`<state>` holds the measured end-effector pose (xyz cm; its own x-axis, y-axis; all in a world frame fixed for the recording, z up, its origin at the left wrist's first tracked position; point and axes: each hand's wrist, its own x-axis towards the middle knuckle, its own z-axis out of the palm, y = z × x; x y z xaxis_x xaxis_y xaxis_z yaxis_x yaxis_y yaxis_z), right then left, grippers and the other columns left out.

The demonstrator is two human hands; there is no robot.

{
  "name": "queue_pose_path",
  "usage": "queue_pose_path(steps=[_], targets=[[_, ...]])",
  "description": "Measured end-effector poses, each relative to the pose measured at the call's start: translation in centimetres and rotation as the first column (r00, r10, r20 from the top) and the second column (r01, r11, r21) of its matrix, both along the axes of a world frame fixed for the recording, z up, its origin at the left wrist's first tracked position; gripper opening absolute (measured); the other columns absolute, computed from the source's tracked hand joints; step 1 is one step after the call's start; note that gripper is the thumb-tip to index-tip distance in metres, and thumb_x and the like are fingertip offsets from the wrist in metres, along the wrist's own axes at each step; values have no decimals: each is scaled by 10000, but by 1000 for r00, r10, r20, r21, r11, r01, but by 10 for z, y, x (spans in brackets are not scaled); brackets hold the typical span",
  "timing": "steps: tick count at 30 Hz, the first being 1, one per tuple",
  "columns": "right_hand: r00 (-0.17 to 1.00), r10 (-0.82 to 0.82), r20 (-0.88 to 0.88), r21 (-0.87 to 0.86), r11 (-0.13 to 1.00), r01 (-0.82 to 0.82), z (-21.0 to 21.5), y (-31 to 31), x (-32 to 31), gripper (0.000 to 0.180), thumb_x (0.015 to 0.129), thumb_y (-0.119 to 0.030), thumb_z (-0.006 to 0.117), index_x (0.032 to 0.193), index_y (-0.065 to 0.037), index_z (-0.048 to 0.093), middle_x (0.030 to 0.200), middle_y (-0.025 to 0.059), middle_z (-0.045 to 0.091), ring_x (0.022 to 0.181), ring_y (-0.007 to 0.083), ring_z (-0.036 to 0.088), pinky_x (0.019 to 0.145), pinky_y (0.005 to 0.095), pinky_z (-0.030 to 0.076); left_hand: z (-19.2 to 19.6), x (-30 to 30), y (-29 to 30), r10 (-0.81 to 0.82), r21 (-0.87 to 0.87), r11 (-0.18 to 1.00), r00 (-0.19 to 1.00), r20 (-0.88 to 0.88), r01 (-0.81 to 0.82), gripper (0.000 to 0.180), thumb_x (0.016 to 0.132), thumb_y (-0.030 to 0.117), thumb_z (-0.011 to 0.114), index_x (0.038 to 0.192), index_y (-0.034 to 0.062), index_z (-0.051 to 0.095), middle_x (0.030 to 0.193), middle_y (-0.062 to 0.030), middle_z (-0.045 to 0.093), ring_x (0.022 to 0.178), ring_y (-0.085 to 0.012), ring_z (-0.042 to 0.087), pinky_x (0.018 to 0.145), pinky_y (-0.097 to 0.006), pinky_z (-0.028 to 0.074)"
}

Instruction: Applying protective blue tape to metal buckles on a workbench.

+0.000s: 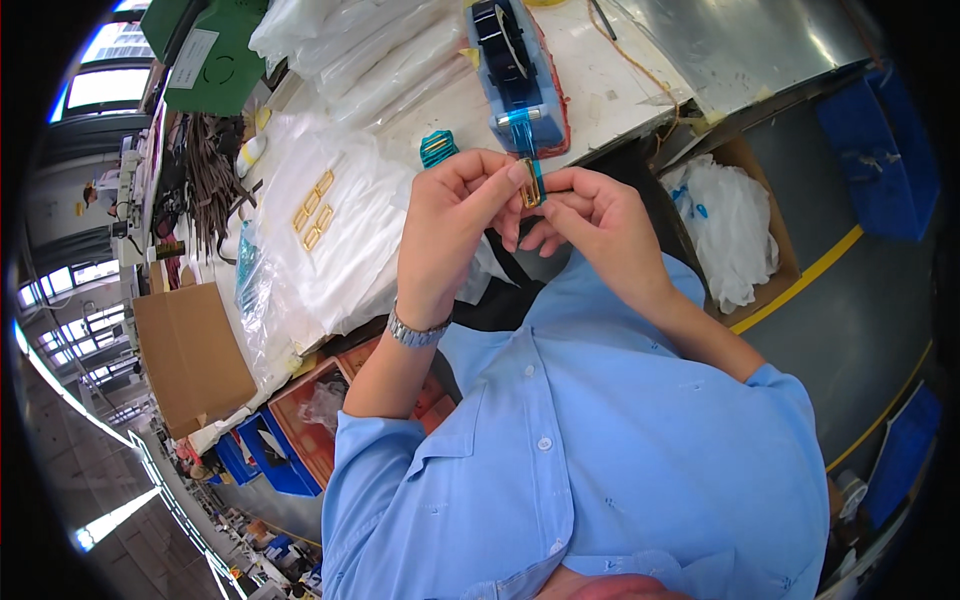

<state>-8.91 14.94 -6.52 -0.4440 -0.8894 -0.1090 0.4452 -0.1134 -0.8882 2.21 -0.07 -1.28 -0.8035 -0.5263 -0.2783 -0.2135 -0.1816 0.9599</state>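
Observation:
Between both hands sits a small gold rectangular buckle. My left hand, a metal watch on its wrist, pinches it between thumb and fingers. My right hand is closed at the buckle's right edge, thumb against forefinger, where blue tape wraps the metal. A strip of translucent blue tape runs from the buckle up to the blue tape dispenser, which holds a dark roll. Beside my left knuckles lies a teal-wrapped bundle of buckles. The fingers hide part of the held buckle.
Several gold buckles lie on white plastic sheeting at the left. Stacked plastic bags and a green machine stand farther back. A carton with clear bags is to the right, below the table edge. A cardboard sheet hangs at the left.

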Motion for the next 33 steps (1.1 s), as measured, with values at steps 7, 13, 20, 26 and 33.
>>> queue_pose_path(steps=[7, 13, 20, 26, 33], targets=[[948, 42, 316, -16, 999, -39, -20, -3, -4, 260, 1082, -141, 604, 1208, 81, 654, 1087, 182, 769, 915, 225, 781, 830, 330, 643, -2, -4, -1, 23, 33, 999, 998, 57, -25, 201, 1035, 180, 699, 1007, -19, 712, 788, -17, 655, 567, -82, 588, 489, -231, 464], [898, 123, 422, 5, 990, -138, -27, -5, -15, 283, 1073, -172, 635, 1211, 73, 668, 1108, 189, 771, 934, 232, 781, 860, 361, 643, -9, -6, -12, 30, 125, 991, 997, 76, -39, 231, 996, 200, 760, 993, -25, 711, 775, -17, 669, 538, -63, 568, 466, -215, 403], [818, 208, 536, 9, 968, -252, -27, -6, -27, 273, 1056, -190, 661, 1230, 18, 689, 1073, 126, 786, 886, 177, 776, 845, 345, 639, -13, -9, -13, 10, 171, 985, 998, 58, -20, 219, 1002, 211, 756, 977, -1, 704, 764, 2, 642, 538, -60, 549, 472, -216, 395], [809, 196, 554, 6, 971, -239, -26, -2, -25, 247, 1047, -200, 669, 1178, 4, 717, 1017, 106, 791, 849, 168, 775, 819, 332, 643, -32, 2, -10, 62, 214, 975, 998, -29, -55, 224, 1062, 224, 674, 1039, 5, 715, 807, 11, 646, 627, -57, 574, 548, -213, 436], [744, 197, 639, -37, 973, -226, -19, 3, -26, 263, 1035, -164, 670, 1178, 51, 719, 1050, 159, 784, 927, 227, 780, 890, 360, 641, -66, 5, -1, 1, 507, 856, 982, -189, 97, 287, 1076, 209, 633, 1267, 2, 686, 1105, -59, 734, 917, -131, 711, 782, -275, 589]])
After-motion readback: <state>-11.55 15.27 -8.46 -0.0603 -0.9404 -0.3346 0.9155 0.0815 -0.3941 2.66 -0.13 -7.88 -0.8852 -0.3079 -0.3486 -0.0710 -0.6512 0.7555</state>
